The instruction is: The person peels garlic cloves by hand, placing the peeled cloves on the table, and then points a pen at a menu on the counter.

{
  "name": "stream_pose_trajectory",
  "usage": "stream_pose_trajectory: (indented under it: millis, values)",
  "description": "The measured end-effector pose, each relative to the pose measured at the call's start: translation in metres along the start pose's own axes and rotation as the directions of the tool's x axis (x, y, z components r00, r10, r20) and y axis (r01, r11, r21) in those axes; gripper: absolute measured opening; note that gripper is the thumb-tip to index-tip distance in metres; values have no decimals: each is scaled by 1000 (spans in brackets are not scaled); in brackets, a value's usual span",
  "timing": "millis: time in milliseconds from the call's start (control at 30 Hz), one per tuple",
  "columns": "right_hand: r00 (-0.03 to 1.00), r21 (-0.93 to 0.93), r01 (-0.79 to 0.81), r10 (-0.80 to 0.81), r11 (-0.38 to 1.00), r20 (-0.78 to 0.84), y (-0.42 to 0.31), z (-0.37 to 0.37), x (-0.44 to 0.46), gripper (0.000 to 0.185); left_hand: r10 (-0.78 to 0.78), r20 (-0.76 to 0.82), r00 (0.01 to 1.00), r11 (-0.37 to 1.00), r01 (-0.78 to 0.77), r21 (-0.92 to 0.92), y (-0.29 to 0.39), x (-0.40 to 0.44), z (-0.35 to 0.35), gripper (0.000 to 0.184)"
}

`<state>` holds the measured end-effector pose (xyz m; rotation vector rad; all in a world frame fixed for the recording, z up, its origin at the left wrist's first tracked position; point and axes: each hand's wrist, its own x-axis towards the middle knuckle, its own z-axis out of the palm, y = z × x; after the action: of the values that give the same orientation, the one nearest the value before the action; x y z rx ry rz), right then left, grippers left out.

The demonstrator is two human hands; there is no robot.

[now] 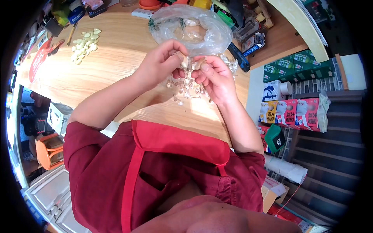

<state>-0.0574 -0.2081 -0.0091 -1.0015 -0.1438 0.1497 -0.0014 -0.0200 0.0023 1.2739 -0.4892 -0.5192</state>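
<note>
My left hand (161,64) is closed in a pinch on a garlic clove (185,62) with pale skin on it. Close beside it, my right hand (217,79) pinches a brownish piece of garlic (199,63); whether this is a clove or only peel, I cannot tell. Under both hands lies a scatter of papery garlic skins (190,89) on the wooden table (132,110). Just beyond the hands sits an open clear plastic bag (165,29) with garlic bulbs (191,22) inside. Peeled cloves (85,44) form a loose pile at the far left.
A red fan-shaped card (39,62) and a thin stick (71,34) lie at the table's left. A dark blue-handled tool (239,57) rests right of the bag. Stacked green boxes (299,66) and pink cartons (297,112) stand off to the right.
</note>
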Motion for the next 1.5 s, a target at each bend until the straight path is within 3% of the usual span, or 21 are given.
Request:
stream_pose_trajectory:
  millis: [67, 133, 267, 367, 467, 667, 1067, 1367, 1433, 1500]
  values:
    - [1000, 27, 20, -20, 999, 9, -2, -2, 1, 22, -22, -22, 1000, 999, 22, 34, 3, 0, -1, 13]
    - [999, 10, 45, -45, 999, -11, -5, -2, 3, 20, -40, 4, 999, 997, 40, -64, 5, 0, -2, 13]
    - [994, -161, 112, -109, 981, 28, -3, -5, 1, 19, -64, 21, 998, 985, 66, -160, 2, -1, 0, 10]
    - [988, -296, 156, -150, 942, 43, 0, -4, 1, 23, 29, 183, 983, 995, -11, -96, -8, 2, -10, 5]
    - [980, -377, 198, -195, 905, 46, 4, -3, 2, 26, -132, 144, 981, 991, 134, -6, 2, -3, -5, 4]
    - [956, -533, 288, -276, 795, 104, 6, -4, 4, 25, -180, 31, 983, 984, 179, 22, 5, -5, 0, 17]
    - [883, -784, 427, -393, 450, 256, -5, 0, 4, 21, -250, -2, 968, 966, 250, 60, 12, -7, 1, 17]
    - [845, -853, 463, -408, 239, 345, 1, 3, 3, 19, -195, -15, 981, 979, 196, 53, 9, -8, 4, 9]
    - [830, -848, 493, -397, 193, 392, 0, 6, 1, 19, -140, -4, 990, 983, 139, 121, 1, -6, 1, 7]
    - [880, -848, 423, -367, 320, 301, -1, 10, -2, 19, -108, 9, 994, 985, 106, 133, -1, -6, 0, 6]
